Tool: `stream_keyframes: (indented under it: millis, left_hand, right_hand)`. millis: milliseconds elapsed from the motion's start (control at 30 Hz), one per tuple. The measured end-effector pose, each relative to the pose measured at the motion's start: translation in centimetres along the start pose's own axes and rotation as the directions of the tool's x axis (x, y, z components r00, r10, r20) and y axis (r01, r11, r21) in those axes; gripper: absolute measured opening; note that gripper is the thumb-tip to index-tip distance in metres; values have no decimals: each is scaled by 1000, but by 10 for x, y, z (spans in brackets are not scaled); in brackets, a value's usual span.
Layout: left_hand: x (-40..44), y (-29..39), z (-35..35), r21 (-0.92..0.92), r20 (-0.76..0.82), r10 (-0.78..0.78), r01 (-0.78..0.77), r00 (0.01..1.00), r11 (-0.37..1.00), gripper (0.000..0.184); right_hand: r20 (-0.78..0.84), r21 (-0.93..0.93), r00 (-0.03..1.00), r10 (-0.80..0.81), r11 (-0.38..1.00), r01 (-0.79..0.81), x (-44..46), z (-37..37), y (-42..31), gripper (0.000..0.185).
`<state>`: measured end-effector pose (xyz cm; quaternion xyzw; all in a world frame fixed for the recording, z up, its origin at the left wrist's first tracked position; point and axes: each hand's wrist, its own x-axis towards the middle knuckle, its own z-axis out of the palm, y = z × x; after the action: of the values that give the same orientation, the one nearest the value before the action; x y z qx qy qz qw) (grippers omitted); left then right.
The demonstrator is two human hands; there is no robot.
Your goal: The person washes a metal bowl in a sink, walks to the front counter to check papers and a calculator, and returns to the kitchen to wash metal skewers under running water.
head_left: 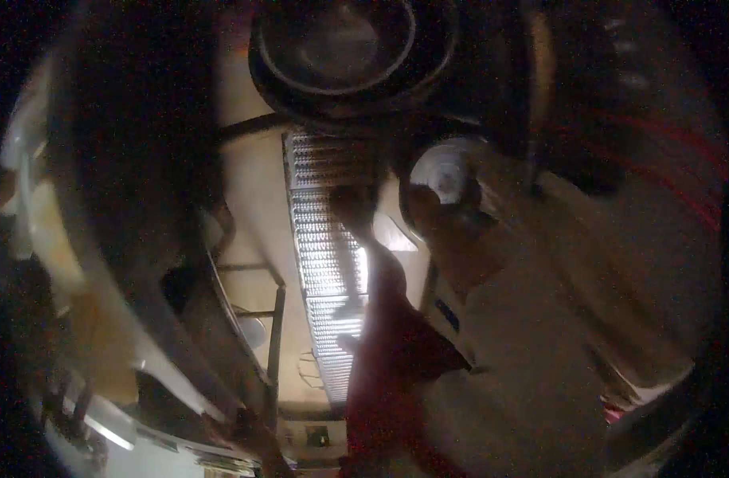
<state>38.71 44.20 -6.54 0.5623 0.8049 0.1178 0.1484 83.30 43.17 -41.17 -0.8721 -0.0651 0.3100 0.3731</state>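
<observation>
The view is dark, tilted and blurred. Right of the middle, a skin-toned shape (pixel 460 243), perhaps my right hand, lies just below a round pale object (pixel 444 171); its fingers are smeared and any grip is unclear. A pale sleeve or cloth (pixel 523 342) spreads beneath it. At the lower left is another blurred hand-like shape (pixel 249 434); whose it is, and whether it holds anything, cannot be made out. A large dark ring-shaped object (pixel 340 44) fills the top middle.
A dark red form (pixel 388 374), possibly a person's clothing, stands low in the middle. Behind it runs a bright slatted panel (pixel 324 247). Thin dark frame bars (pixel 277 334) stand left of it, and a framed picture (pixel 318 436) shows at the bottom.
</observation>
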Motion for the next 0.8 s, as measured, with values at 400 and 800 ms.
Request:
stream_keyframes:
  millis: [400,800]
  left_hand:
    - [-1,-34,7,430,34,377,-354,926,831,59]
    - [-2,-24,-1,540,16,452,-388,892,747,53]
  right_hand:
    - [7,-170,987,163,972,-159,10,77,105,23]
    - [50,-370,999,16,929,4,-87,-27,55,20]
